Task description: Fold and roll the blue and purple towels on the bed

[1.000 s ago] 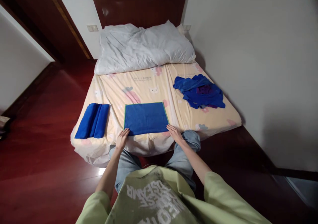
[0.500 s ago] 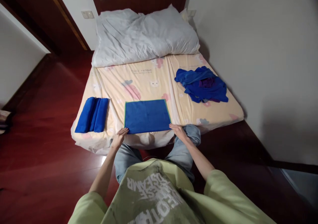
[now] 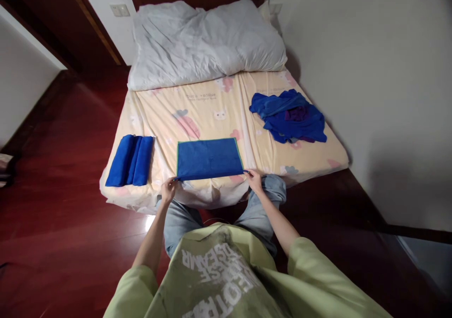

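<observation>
A blue towel [image 3: 210, 157] with green edging lies flat near the front edge of the bed, its near edge slightly raised. My left hand [image 3: 168, 189] pinches the near left corner. At the near right corner, my right hand [image 3: 254, 180] grips the same edge between thumb and fingers. Left of the towel, rolled blue towels [image 3: 130, 161] lie side by side. A loose heap of blue cloths [image 3: 288, 115], with a purple piece [image 3: 296, 114] on top, sits on the bed's right side.
The bed [image 3: 201, 104] has a cream printed sheet. A large white quilt or pillow [image 3: 208, 43] lies across its head end. A wall [image 3: 367, 97] runs along the right, and the dark red floor [image 3: 70, 205] extends on the left.
My hands have gone from lying on the towel's near corners to pinching them. The towel's near edge has lifted and moved slightly away from me.
</observation>
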A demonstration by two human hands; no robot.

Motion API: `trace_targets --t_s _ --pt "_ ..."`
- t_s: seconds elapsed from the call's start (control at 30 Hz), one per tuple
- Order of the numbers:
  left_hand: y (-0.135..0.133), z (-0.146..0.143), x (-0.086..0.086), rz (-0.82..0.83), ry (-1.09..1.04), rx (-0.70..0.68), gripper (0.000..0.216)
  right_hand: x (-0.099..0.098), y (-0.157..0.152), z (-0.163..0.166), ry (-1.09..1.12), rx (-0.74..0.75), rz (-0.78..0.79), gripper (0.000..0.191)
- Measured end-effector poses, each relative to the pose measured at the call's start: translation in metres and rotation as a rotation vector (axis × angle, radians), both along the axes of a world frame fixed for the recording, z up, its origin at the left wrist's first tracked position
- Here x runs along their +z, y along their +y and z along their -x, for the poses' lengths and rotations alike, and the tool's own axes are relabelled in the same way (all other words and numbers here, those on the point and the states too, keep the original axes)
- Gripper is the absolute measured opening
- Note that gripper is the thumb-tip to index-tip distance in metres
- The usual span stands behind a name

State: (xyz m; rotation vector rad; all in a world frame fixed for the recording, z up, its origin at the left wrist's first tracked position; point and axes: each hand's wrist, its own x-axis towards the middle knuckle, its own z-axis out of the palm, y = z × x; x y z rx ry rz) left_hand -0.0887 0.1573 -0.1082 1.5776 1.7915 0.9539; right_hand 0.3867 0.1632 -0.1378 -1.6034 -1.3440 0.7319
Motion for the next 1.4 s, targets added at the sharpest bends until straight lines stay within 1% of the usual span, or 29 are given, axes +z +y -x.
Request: trace_targets --t_s 0.07,0.13,0.27,0.4,0.5,0.73,1.13,1.4 --pt "0.004 -0.003 0.001 -0.004 -0.007 0.043 0.04 -0.002 0.005 0.003 0.023 -0.061 0.004 0.043" --pt "0.008 -0.005 0.003 -0.008 -0.019 0.067 0.044 -0.002 0.01 0.004 0.027 -0.089 0.008 0.048" --pt "0.014 -0.006 0.005 -0.013 -0.028 0.078 0.049 -0.001 0.016 0.001 0.001 -0.076 0.015 0.052" --pt "0.017 -0.006 0.005 0.035 0.032 0.082 0.044 -0.004 0.022 -0.002 -0.003 -0.02 0.04 0.052" --pt "0.019 -0.006 0.003 0.058 0.06 0.105 0.042 -0.006 0.029 0.001 -0.002 -0.017 0.04 0.052" --pt "0.021 -0.006 -0.003 0.063 0.02 0.172 0.041 -0.007 0.037 0.008 -0.034 -0.069 0.037 0.054" --pt "0.021 -0.01 0.001 0.099 0.002 0.207 0.044 -0.013 0.04 0.011 -0.054 -0.152 0.034 0.054" --pt "0.02 -0.016 -0.002 0.092 -0.022 0.259 0.039 -0.006 0.04 0.016 -0.094 -0.192 0.078 0.054"
